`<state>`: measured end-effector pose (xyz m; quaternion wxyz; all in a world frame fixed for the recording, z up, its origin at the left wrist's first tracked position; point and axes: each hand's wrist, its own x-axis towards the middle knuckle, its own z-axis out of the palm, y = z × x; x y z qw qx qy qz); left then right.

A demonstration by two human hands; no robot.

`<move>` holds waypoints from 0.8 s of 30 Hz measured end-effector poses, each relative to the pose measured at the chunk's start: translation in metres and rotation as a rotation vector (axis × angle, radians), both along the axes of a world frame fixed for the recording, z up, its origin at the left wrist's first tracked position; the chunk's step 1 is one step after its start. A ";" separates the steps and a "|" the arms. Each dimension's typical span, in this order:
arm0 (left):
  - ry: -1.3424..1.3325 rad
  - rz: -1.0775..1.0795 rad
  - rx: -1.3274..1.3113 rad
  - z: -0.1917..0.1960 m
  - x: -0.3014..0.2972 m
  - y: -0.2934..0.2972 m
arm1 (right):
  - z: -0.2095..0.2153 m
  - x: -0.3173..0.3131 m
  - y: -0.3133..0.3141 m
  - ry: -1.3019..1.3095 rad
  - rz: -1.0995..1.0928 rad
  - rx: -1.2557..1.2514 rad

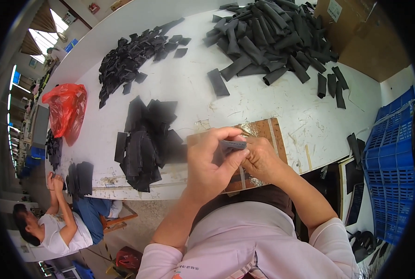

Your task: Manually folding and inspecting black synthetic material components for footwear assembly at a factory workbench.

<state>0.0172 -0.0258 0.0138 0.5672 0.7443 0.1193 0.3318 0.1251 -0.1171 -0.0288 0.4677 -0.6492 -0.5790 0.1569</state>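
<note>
A small folded piece of dark grey fabric is between my two hands, low over a brown wooden board. My left hand curls around it, with the thumb and fingers closed on its sides. At the right end of the fabric, my right hand is closed, its fingertips partly hidden behind the left thumb. Just left of my hands lies a stack of flat black fabric pieces. Farther off, a large heap of black fabric tubes spreads over the white table.
Small black pieces lie heaped at the far left, near a red plastic bag. A cardboard box stands at the far right, with a blue crate nearer. Another person sits at the table's left, handling something small.
</note>
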 end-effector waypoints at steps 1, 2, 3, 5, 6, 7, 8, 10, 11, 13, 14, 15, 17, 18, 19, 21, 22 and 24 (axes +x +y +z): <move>-0.087 0.007 -0.094 0.001 -0.001 -0.003 | 0.001 0.000 -0.001 -0.012 -0.005 0.005; -0.087 0.007 -0.096 0.003 -0.002 -0.002 | 0.004 0.000 -0.001 -0.012 -0.006 0.004; -0.156 0.000 -0.156 0.005 -0.005 0.000 | 0.007 0.001 -0.001 -0.062 -0.013 -0.028; -0.225 -0.004 -0.221 0.003 -0.006 0.002 | 0.016 0.002 0.000 -0.111 -0.018 -0.063; -0.328 0.002 -0.287 0.000 -0.006 0.004 | 0.023 0.001 0.002 -0.158 -0.031 -0.048; -0.432 0.009 -0.352 -0.002 -0.006 0.005 | 0.030 0.001 0.002 -0.205 -0.043 -0.033; -0.510 -0.014 -0.515 -0.001 -0.009 0.005 | 0.038 0.003 0.003 -0.203 -0.035 -0.035; -0.572 -0.036 -0.669 0.000 -0.015 0.011 | 0.048 0.005 0.003 -0.372 -0.038 0.030; -0.576 -0.039 -0.711 -0.003 -0.018 0.013 | 0.037 0.003 0.005 -0.369 -0.033 0.029; -0.421 0.029 -0.634 -0.014 -0.020 0.007 | 0.010 0.000 0.010 -0.330 -0.003 -0.011; -0.440 0.001 -0.632 -0.018 -0.021 0.006 | 0.010 0.000 0.009 -0.332 0.000 -0.011; -0.439 0.006 -0.633 -0.017 -0.021 0.006 | 0.013 -0.002 0.009 -0.346 -0.017 -0.015; -0.399 0.068 -0.525 -0.012 -0.023 0.007 | 0.020 -0.004 0.005 -0.356 -0.030 -0.020; -0.411 0.053 -0.562 -0.013 -0.024 0.007 | 0.026 -0.001 0.001 -0.328 -0.023 0.031; -0.409 0.056 -0.563 -0.013 -0.024 0.008 | 0.029 0.000 -0.001 -0.300 -0.016 0.081; -0.408 0.033 -0.464 -0.010 -0.022 0.010 | 0.008 -0.004 0.004 -0.247 -0.008 0.057; -0.400 0.028 -0.472 -0.012 -0.022 0.009 | 0.001 -0.007 0.005 -0.196 -0.004 0.034; -0.302 0.117 -0.450 -0.018 -0.022 0.008 | 0.008 -0.002 0.005 -0.242 0.005 -0.005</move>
